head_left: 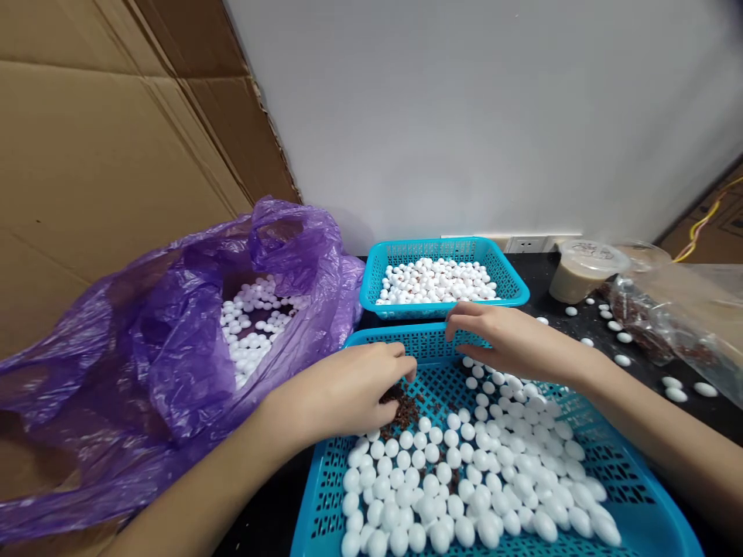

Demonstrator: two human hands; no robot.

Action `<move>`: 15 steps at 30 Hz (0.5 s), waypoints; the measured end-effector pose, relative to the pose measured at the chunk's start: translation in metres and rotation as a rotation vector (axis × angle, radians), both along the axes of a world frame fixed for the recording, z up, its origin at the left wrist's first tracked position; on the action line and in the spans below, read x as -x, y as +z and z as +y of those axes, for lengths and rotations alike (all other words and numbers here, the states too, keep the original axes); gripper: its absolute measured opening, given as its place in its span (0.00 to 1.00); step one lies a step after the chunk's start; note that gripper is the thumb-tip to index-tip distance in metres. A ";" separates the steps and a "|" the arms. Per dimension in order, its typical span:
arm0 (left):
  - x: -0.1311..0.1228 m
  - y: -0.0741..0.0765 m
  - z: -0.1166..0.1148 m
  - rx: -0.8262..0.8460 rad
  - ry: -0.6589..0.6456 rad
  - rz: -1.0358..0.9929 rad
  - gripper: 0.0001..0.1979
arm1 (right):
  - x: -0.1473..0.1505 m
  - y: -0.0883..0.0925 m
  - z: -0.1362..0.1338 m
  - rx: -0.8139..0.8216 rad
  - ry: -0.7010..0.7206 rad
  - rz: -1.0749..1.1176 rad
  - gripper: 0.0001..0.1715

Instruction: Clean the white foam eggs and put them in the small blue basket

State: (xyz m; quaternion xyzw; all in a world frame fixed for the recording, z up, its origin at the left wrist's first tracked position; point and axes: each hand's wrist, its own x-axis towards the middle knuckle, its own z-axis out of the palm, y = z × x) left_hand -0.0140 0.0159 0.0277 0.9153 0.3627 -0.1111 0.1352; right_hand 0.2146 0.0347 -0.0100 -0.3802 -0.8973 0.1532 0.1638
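A large blue slotted plastic basket (pixel 638 507) stands in front of me with many small white balls (pixel 429 487) in it. Over its far left part is my left hand (pixel 363 383), fingers curled down and thumb apart from them. Dark brown shreds (pixel 406 414) lie on the mesh beside its fingertips; I see nothing held. My right hand (pixel 493 333) hovers at the basket's far rim, its fingers bent and thumb apart, with no object visible in it. Whether its fingertips touch the rim is unclear.
Behind stands a smaller blue basket (pixel 371 290) of white balls. An open purple plastic bag (pixel 191 371) at left holds more. On the right are a lidded cup (pixel 580 275), clear plastic bags (pixel 690 305) and loose balls on the black surface. Cardboard (pixel 104 131) rises at left.
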 end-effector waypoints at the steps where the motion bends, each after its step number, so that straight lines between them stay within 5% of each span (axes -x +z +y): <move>1: 0.000 0.002 -0.002 0.009 -0.003 0.028 0.08 | 0.000 -0.001 0.000 -0.006 0.004 -0.005 0.10; 15: -0.009 -0.019 0.002 0.023 -0.021 0.127 0.06 | 0.000 0.000 0.002 -0.008 0.033 -0.136 0.07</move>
